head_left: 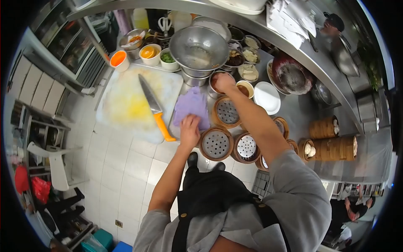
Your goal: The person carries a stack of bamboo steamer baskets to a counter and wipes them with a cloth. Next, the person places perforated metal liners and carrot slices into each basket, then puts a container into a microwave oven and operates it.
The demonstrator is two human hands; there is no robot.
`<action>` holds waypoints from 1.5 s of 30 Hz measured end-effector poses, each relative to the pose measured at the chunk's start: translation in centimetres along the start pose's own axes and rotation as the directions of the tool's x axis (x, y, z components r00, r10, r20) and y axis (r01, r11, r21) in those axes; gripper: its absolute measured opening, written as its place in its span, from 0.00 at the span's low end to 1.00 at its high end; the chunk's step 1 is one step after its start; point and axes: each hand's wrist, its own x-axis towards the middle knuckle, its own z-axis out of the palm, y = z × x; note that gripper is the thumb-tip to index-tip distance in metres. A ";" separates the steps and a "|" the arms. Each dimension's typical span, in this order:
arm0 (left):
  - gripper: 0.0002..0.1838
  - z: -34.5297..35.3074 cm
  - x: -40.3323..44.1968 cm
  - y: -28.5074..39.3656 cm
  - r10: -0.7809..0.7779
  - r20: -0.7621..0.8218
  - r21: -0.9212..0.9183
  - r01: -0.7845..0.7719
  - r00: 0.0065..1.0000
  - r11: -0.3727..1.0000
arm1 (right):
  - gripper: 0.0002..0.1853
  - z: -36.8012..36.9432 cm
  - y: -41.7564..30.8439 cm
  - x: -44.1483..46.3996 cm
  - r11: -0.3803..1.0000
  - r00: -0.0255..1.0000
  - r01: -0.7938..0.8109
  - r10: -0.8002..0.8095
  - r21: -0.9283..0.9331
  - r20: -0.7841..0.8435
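Note:
My left hand [190, 130] rests on the near edge of a purple cloth [191, 104], fingers curled together against it. The cloth lies folded beside the white cutting board [119, 94]. My right hand [223, 82] reaches across the counter, its closed fingers dipping into a metal container [213, 89] of reddish-brown food; what they hold is hidden. Just right of that hand is a small cup of brown sauce [244, 89]. On the board lies a knife [147, 95] with an orange handle [163, 127]. Round bamboo steamers [216, 143] with perforated metal plates stand nearest my body.
A large metal bowl [199, 47] stands on a pot behind the cloth. Cups of orange slices [147, 52] and chopped greens [168, 58] line the back. White plates [267, 98], a wok [292, 73] and stacked steamers [334, 149] are rightward. A steel shelf [277, 35] overhangs the counter.

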 end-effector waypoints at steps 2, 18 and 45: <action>0.20 1.3 2.4 0.2 -0.022 -0.007 0.302 0.023 1.000 0.953 | 0.17 0.6 -0.2 0.4 0.996 0.996 -0.088 0.088 0.032 -0.008; 0.12 2.6 4.8 -2.4 -0.139 0.101 0.293 0.104 0.985 0.951 | 0.27 2.5 1.8 2.2 0.973 0.953 -0.231 0.223 0.014 0.205; 0.11 3.2 4.5 -2.6 -0.072 0.020 0.345 0.060 0.997 0.937 | 0.10 -1.4 1.2 -0.6 0.975 0.985 -0.052 0.086 0.216 -0.148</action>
